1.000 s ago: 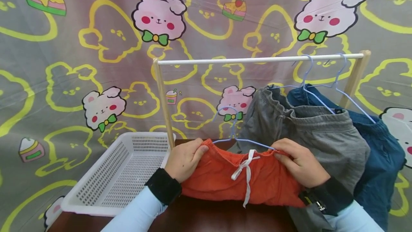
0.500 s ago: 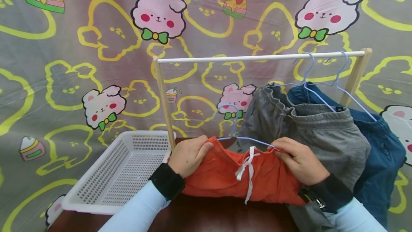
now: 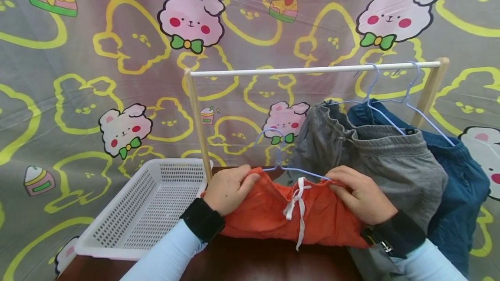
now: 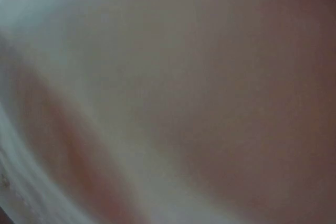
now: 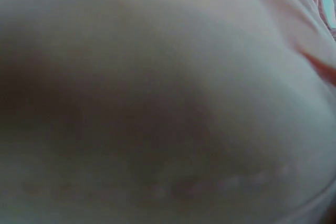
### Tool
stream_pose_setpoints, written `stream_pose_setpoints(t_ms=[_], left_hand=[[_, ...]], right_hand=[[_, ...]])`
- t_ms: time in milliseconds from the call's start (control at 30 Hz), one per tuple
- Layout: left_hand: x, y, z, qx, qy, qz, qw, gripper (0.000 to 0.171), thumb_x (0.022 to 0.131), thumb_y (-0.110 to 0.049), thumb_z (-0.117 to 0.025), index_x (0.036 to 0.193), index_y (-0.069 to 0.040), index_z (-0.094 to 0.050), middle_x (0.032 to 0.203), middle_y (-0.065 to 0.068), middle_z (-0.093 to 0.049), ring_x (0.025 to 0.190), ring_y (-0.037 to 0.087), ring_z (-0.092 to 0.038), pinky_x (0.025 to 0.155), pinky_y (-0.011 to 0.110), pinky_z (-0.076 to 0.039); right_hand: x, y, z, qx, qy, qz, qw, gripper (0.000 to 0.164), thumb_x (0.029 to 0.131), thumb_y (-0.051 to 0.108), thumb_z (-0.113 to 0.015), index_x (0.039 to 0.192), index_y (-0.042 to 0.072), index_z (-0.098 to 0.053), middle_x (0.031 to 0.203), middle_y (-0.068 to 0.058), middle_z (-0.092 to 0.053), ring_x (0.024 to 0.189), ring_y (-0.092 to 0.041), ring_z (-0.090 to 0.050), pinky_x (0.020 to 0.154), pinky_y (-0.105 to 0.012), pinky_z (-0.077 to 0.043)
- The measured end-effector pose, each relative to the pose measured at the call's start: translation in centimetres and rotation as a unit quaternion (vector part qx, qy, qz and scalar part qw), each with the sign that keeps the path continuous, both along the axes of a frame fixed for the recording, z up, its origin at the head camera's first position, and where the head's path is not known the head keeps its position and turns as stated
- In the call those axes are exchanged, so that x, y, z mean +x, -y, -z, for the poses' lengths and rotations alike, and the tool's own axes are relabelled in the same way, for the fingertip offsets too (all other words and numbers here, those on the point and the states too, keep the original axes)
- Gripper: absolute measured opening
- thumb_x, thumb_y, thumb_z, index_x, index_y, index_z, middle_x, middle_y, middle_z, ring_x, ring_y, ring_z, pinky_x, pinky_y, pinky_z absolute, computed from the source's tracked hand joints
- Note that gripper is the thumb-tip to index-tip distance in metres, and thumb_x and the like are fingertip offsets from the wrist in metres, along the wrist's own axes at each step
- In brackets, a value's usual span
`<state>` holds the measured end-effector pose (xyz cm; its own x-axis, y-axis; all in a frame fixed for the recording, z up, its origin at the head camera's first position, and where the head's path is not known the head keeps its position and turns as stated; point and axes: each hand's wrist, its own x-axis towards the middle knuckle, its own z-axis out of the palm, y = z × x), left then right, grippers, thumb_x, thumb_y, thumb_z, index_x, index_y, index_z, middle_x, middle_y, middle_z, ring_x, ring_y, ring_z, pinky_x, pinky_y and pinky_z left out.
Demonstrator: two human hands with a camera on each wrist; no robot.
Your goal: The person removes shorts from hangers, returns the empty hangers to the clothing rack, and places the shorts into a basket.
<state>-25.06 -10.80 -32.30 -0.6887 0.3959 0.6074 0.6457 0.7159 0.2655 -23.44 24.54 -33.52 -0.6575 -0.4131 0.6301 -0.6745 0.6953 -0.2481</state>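
In the head view, orange shorts (image 3: pixel 269 211) with a white drawstring (image 3: pixel 300 207) are stretched between both hands above the table. My left hand (image 3: pixel 228 190) pinches the waistband's left end, thumb on the outside. The right hand (image 3: pixel 363 194) grips the waistband's right end together with the tip of a blue wire hanger (image 3: pixel 300 171). The hanger's arms run into the waist opening, and its hook stands up, apart from the rail. Its left tip is hidden by the fabric and hand. Both wrist views are blurred by close cloth.
A clothes rack with a white rail (image 3: pixel 273 72) stands behind. Grey shorts (image 3: pixel 390 155) and blue shorts (image 3: pixel 461 172) hang on hangers at its right, close to the right hand. A white perforated basket (image 3: pixel 117 211) sits left on the brown table (image 3: pixel 250 259).
The left hand has shifted slightly right and up along with its end of the waistband. Over the last half second the hanger's hook has tilted a little left. Both hands keep their hold.
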Motion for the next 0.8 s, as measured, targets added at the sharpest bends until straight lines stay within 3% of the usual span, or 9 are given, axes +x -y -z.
stream_pose_setpoints(t_ms=[100, 333, 567, 800], left_hand=[[-0.1, 0.0, 0.0, -0.006, -0.003, -0.005, 1.0, 0.033, 0.103, -0.043, -0.056, 0.078, -0.024, -0.048, 0.06, -0.009, -0.038, 0.053, 0.006, -0.041, 0.051, 0.025, -0.038], [-0.2, 0.7, -0.1, 0.012, -0.005, -0.017, 0.9998, 0.03, 0.102, -0.039, -0.059, 0.079, -0.023, -0.049, 0.059, -0.009, -0.039, 0.054, 0.007, -0.043, 0.051, 0.027, -0.039], [-0.6, 1.3, -0.2, 0.027, -0.002, -0.019, 0.9995, 0.029, 0.103, -0.038, -0.059, 0.079, -0.023, -0.051, 0.059, -0.009, -0.04, 0.054, 0.008, -0.044, 0.053, 0.029, -0.04], [-0.7, 1.9, -0.2, 0.031, 0.006, -0.025, 0.9992, 0.032, 0.103, -0.039, -0.057, 0.077, -0.023, -0.048, 0.059, -0.007, -0.038, 0.054, 0.009, -0.044, 0.053, 0.03, -0.038]], right_hand=[[0.3, 0.1, -0.1, -0.005, 0.016, 0.016, 1.0, 0.035, 0.087, 0.004, -0.078, 0.115, 0.021, -0.068, 0.108, 0.009, -0.065, 0.091, -0.011, -0.059, 0.077, -0.037, -0.057], [0.8, 0.0, -0.3, -0.046, 0.063, 0.033, 0.996, 0.035, 0.088, 0.013, -0.08, 0.115, 0.016, -0.057, 0.109, -0.003, -0.065, 0.087, -0.019, -0.061, 0.069, -0.032, -0.055], [0.5, -0.7, 0.0, -0.043, 0.026, 0.034, 0.998, 0.033, 0.085, 0.011, -0.082, 0.103, 0.021, -0.055, 0.109, 0.001, -0.065, 0.087, -0.015, -0.058, 0.068, -0.028, -0.052], [0.5, -1.2, 0.1, -0.039, 0.02, 0.032, 0.998, 0.034, 0.084, 0.01, -0.083, 0.099, 0.021, -0.055, 0.109, 0.0, -0.065, 0.085, -0.013, -0.058, 0.067, -0.026, -0.054]])
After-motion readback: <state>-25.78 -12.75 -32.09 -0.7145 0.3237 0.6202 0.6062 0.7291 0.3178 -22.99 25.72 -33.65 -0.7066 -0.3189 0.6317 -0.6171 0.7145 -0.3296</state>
